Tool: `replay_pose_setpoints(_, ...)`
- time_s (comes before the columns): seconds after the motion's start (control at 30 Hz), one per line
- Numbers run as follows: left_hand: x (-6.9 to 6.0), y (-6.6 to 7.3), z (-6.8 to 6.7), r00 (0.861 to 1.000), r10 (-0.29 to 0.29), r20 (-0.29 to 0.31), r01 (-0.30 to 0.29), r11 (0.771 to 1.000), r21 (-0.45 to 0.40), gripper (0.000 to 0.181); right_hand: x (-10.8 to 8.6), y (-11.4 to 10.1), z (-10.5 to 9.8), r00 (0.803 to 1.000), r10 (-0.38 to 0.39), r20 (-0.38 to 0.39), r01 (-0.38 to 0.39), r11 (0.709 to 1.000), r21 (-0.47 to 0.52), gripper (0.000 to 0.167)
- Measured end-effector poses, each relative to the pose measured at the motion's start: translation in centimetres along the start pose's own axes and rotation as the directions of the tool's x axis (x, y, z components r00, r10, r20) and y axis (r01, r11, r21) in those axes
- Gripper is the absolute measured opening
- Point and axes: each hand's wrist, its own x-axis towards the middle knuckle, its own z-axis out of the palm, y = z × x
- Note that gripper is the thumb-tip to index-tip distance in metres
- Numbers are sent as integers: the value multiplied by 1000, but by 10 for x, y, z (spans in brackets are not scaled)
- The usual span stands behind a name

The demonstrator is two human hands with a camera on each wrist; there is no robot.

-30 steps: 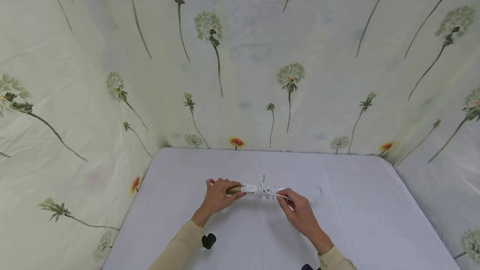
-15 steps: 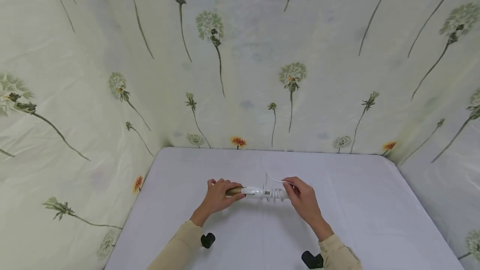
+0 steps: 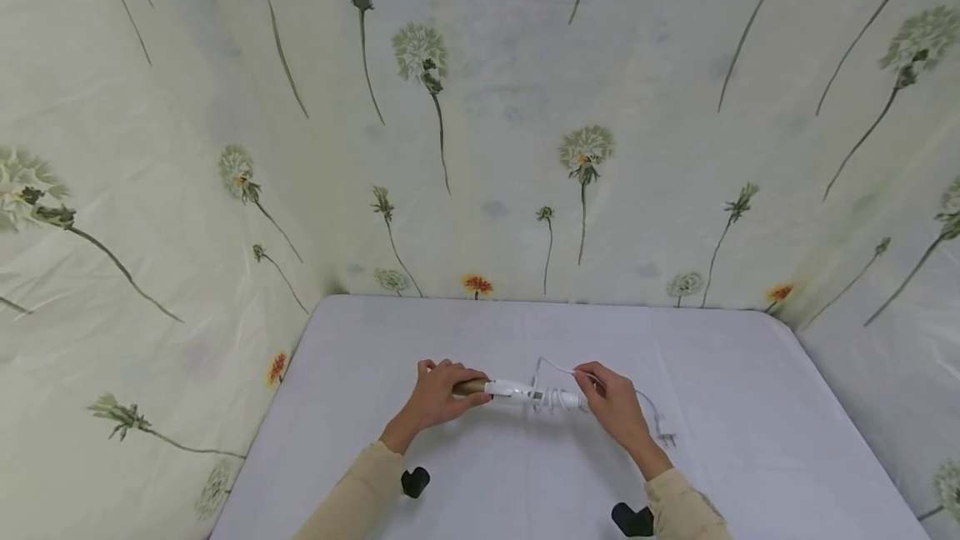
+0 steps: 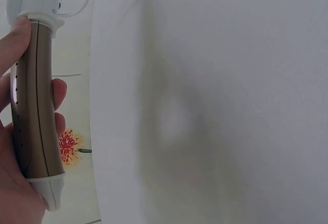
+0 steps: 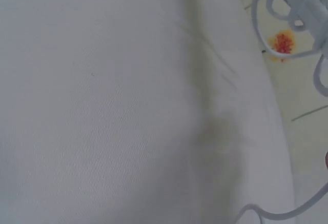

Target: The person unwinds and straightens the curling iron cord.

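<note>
From my end, the left hand (image 3: 441, 394) has its fingers wrapped round the brown handle (image 3: 470, 387) of a wand-like appliance (image 3: 512, 391), the thumb lying along it near the white collar; the right hand (image 3: 615, 407) pinches a white cord (image 3: 551, 398), though my right wrist view shows too little of those fingers to confirm it. The appliance sits between the two hands, seemingly raised over the white-covered table (image 3: 750, 407), with the cord looped loosely about its white end. What worries me is slack: the turns look uneven, so a tug in the wrong direction could tighten one over another and knot them, or drag the loops off the end in a heap. The plug (image 3: 666, 440) dangles just beside the right wrist — it could swing, snag the sleeve or catch in a loop. If the left grip slackened while the cord was pulled, I'd expect the appliance to twist or drop. Counting up: one appliance, one cord, one plug, two hands, one table, and two black objects, one by the left sleeve (image 3: 416, 482) and one by the right sleeve (image 3: 632, 519). The turns of cord overlap — I can't count them reliably.
</note>
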Motion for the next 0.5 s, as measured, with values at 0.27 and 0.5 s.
replay_pose_setpoints(0.27,0,0,-3,999,39,-22,-39,999,-33,33,-2,12,1,996,56,75,-61,997,56,16)
replay_pose_setpoints(0.5,-1,4,-2,999,20,37,-18,997,-75,34,-14,17,8,989,17,148,-22,999,33,20)
